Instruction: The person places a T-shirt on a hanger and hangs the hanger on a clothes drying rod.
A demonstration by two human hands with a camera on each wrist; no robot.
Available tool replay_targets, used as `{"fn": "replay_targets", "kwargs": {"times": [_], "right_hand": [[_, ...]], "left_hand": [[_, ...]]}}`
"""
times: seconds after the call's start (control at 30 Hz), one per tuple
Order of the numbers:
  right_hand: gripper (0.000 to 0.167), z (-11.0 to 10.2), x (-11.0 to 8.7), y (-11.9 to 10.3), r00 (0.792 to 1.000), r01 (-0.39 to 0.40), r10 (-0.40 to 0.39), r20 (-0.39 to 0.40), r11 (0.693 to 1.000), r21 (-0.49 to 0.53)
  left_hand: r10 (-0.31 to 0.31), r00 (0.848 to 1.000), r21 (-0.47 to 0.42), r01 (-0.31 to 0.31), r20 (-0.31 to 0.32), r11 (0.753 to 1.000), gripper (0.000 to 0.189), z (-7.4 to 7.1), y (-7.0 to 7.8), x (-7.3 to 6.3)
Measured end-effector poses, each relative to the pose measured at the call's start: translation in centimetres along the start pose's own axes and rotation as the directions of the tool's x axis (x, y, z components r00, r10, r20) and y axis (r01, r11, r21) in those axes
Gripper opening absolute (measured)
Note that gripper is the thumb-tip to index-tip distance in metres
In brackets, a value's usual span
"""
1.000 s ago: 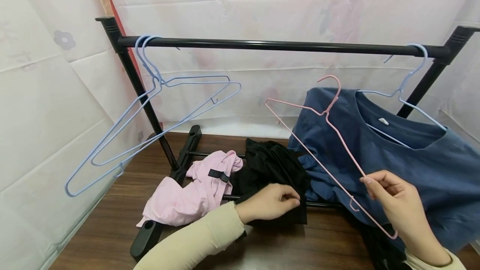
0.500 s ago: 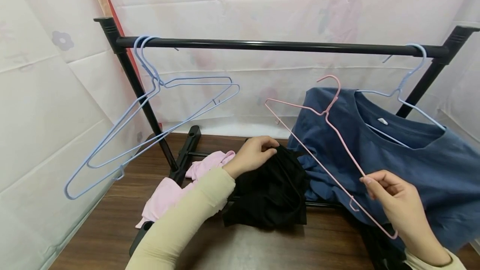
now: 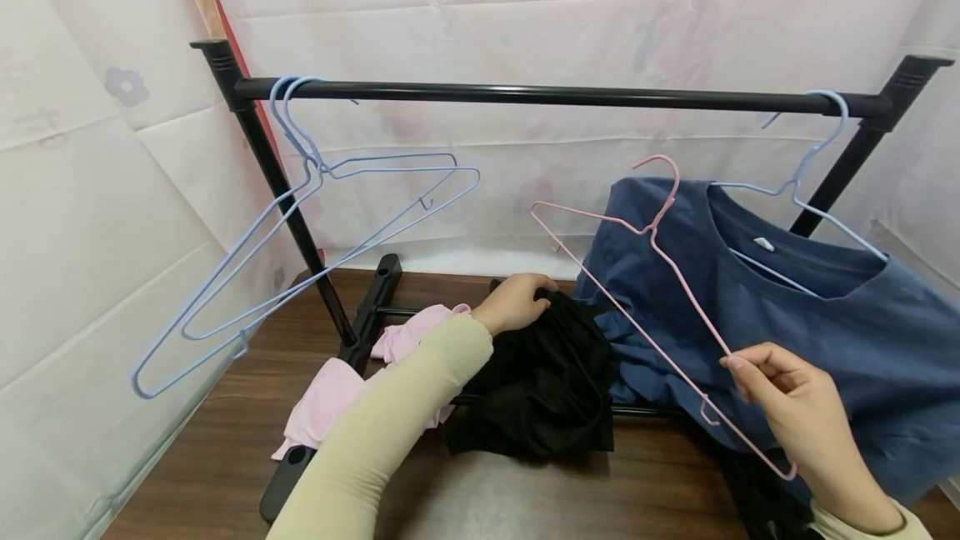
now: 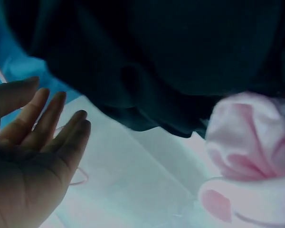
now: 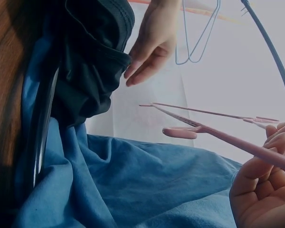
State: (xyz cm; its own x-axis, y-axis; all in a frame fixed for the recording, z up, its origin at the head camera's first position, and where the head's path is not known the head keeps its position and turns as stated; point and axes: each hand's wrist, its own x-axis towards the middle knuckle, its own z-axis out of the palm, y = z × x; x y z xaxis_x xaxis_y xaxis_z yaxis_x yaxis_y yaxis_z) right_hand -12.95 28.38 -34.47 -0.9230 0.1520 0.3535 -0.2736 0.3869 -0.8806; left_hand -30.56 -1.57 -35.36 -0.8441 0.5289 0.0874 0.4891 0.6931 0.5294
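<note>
In the head view my left hand [image 3: 517,304] is at the far edge of a crumpled black garment [image 3: 555,394]. The left wrist view shows its fingers [image 4: 69,130] relaxed and spread, beside the black cloth with nothing in them. My right hand [image 3: 795,407] pinches one arm of a pink wire hanger [image 3: 664,208] near its lower corner, hook upward. Behind that hanger a blue T-shirt [image 3: 862,357] hangs on a light blue hanger [image 3: 808,158] at the rail's right end. A pink garment [image 3: 330,398] lies left of the black one, partly hidden by my left sleeve.
A black clothes rack with a horizontal rail [image 3: 525,93] spans the view. Two light blue hangers [image 3: 307,163] without clothes hang at its left end. Its left foot [image 3: 288,473] stands on the brown wooden table [image 3: 480,498]. Pale fabric [image 3: 465,40] surrounds the back and sides.
My left hand has moved from the black garment's near side to its far edge, and the sleeve now covers more of the pink garment. The right hand and pink hanger stay in place.
</note>
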Motion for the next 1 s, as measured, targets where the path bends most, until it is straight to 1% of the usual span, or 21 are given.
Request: {"fn": "replay_targets", "kwargs": {"times": [0.1, 0.2, 0.33, 0.43, 0.57, 0.73, 0.87, 1.0], "right_hand": [[0.015, 0.0, 0.0, 0.0, 1.000, 0.008, -0.008, -0.002, 1.000, 0.015], [0.014, 0.0, -0.1, 0.1, 1.000, 0.025, -0.025, -0.002, 1.000, 0.017], [0.012, 0.1, 0.0, 0.3, 0.999, 0.052, -0.052, -0.002, 0.998, 0.027], [0.009, 0.1, 0.0, 0.5, 0.998, 0.059, -0.059, -0.004, 0.998, 0.024], [0.008, 0.1, 0.1, 0.7, 0.998, 0.059, -0.059, -0.003, 0.998, 0.012], [0.009, 0.1, 0.0, 0.7, 0.998, 0.064, -0.064, -0.005, 0.998, 0.016], [0.009, 0.2, 0.0, 0.6, 0.998, 0.063, -0.063, -0.005, 0.998, 0.014], [0.009, 0.2, 0.0, 0.7, 0.998, 0.061, -0.061, -0.001, 0.998, 0.015]], "left_hand": [[0.015, 1.000, 0.064, -0.016, 0.025, 0.998, 0.036, 0.6, -0.4, 0.5], [0.008, 0.998, 0.114, -0.016, 0.063, 0.993, 0.038, 1.0, -0.7, 0.7], [-0.028, 0.993, 0.138, 0.012, 0.116, 0.990, 0.040, 1.2, -0.7, 0.7], [-0.042, 0.992, 0.139, 0.024, 0.123, 0.990, 0.039, 1.3, -0.6, 0.6], [-0.042, 0.993, 0.131, 0.028, 0.108, 0.991, 0.033, 1.4, -0.9, 0.6], [-0.031, 0.997, 0.125, 0.022, 0.073, 0.992, 0.027, 1.5, -1.5, 0.7], [-0.001, 1.000, 0.105, -0.001, 0.017, 0.994, 0.025, 1.6, -1.9, 0.9], [0.021, 0.999, 0.046, -0.020, -0.041, 0.999, 0.023, 1.4, -2.2, 1.0]]}}
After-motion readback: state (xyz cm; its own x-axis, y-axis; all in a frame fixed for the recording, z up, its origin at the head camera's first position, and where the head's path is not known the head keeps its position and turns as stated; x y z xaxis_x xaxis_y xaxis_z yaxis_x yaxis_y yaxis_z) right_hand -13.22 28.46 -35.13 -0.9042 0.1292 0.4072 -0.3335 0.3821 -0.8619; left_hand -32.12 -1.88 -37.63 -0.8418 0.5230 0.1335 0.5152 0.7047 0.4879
